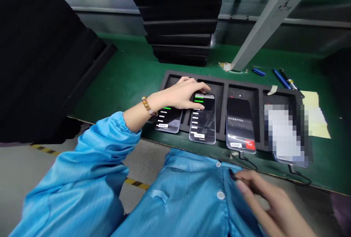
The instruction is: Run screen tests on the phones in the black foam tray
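Left hand [184, 95] overlaps two of four phones [203, 123].

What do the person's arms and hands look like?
The left arm wears a wrinkly, bright blue sleeve with a gathered end. A bracelet of round brownish beads circles that wrist. The left hand and right hand wear no gloves. No right sleeve shows.

We see a big black pile [41, 57] on the left and a second stack [181, 21] on the green tabletop [126, 57]. A gray post [265, 21] stands to its right. Then we spot a blue pen [281, 79] near some yellow paper [318, 114]. Striped tape [137, 183] crosses the floor [137, 160].
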